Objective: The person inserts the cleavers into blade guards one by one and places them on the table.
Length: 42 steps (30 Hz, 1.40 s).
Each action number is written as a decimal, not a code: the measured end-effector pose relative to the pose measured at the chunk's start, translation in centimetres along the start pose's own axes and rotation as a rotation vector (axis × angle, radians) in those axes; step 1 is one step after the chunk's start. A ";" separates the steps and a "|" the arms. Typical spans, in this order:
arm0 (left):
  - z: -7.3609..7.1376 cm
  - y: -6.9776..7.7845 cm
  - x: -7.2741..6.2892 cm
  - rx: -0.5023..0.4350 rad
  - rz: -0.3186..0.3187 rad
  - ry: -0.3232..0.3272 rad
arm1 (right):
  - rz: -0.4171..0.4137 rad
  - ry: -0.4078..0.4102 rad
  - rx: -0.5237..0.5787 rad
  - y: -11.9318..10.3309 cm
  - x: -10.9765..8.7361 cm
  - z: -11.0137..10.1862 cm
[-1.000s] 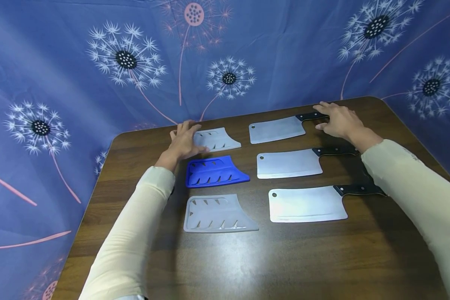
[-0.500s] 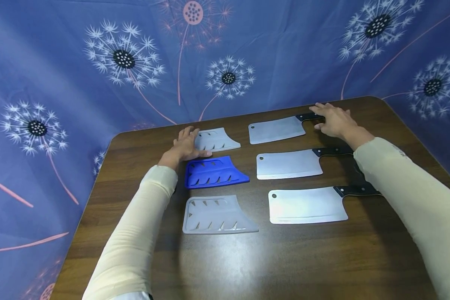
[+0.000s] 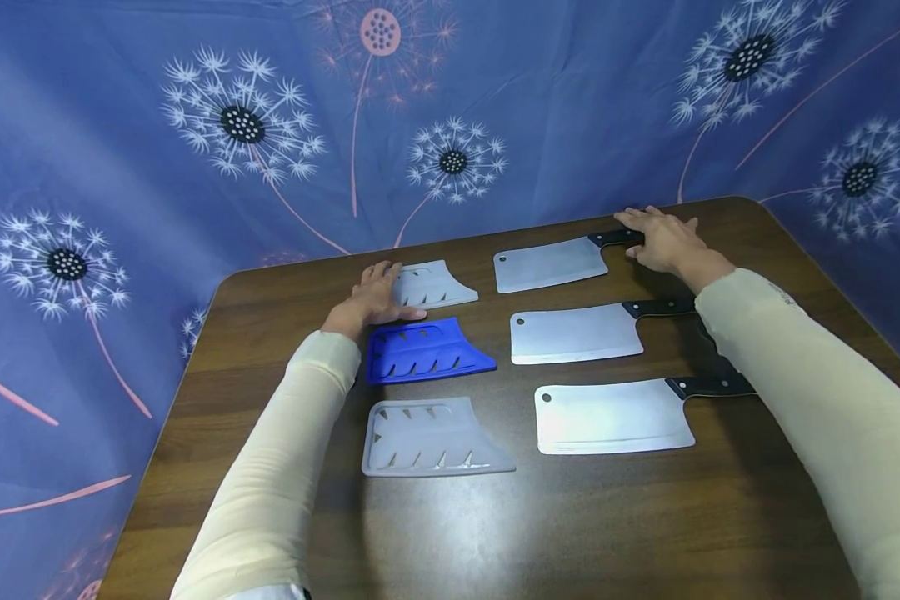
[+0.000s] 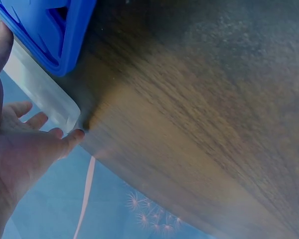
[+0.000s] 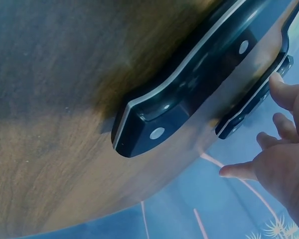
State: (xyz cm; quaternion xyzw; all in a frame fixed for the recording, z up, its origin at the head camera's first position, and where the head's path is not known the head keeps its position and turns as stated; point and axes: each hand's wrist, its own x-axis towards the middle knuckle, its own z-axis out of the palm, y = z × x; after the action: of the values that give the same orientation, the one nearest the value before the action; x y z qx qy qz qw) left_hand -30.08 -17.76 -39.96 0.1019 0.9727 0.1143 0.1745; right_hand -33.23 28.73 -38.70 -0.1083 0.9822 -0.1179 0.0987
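Observation:
Three cleavers with black handles lie in a column on the right, the far cleaver (image 3: 551, 265), middle cleaver (image 3: 576, 335) and near cleaver (image 3: 615, 419). To their left are three plastic blade covers: a whitish far cover (image 3: 437, 285), a blue cover (image 3: 429, 350) and a whitish near cover (image 3: 438, 437). My left hand (image 3: 375, 296) is at the far cover's left end, fingers spread and loosely bent, thumb along its near side. Over the far cleaver's handle (image 5: 254, 99) is my right hand (image 3: 667, 242), its thumb right by the handle, its fingers apart and not wrapped round it.
Everything lies on a brown wood-grain table (image 3: 450, 533) with rounded far corners. A blue cloth (image 3: 555, 108) with dandelion prints hangs behind it and at the sides. The middle cleaver's handle (image 5: 189, 84) lies under my right forearm's side.
My right hand has moved a little left along the far cleaver's handle. My left hand has shifted slightly right and nearer at the far cover. The cleavers and covers lie as before.

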 end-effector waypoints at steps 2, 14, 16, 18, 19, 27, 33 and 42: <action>0.0 0.0 0.1 0.001 -0.002 0.003 | 0.002 -0.002 -0.006 0.0 0.2 0.0; -1.0 1.5 -0.1 0.029 -0.045 -0.051 | 0.030 -0.049 -0.057 0.3 0.6 0.2; -1.1 1.6 -0.2 0.032 -0.052 -0.058 | 0.022 -0.053 -0.062 0.5 0.5 0.4; -1.1 1.6 -0.2 0.033 -0.059 -0.060 | 0.015 -0.044 -0.063 0.6 0.4 0.6; -1.2 1.6 -0.2 0.033 -0.061 -0.057 | 0.011 -0.038 -0.067 0.7 0.4 0.7; -1.2 1.2 -0.4 0.043 -0.066 -0.028 | -0.026 0.014 -0.135 0.9 0.4 1.3; -0.9 0.6 -0.4 0.048 -0.050 0.031 | -0.047 0.007 -0.138 0.9 0.4 1.5; -0.4 -0.9 -0.4 0.020 -0.020 0.181 | -0.121 0.070 -0.128 0.7 0.3 1.3</action>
State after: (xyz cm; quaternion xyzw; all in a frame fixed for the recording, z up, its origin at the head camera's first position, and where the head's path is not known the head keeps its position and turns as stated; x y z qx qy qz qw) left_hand -30.01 -18.81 -39.76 0.0832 0.9865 0.1117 0.0861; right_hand -33.37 29.04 -40.21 -0.1692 0.9822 -0.0642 0.0499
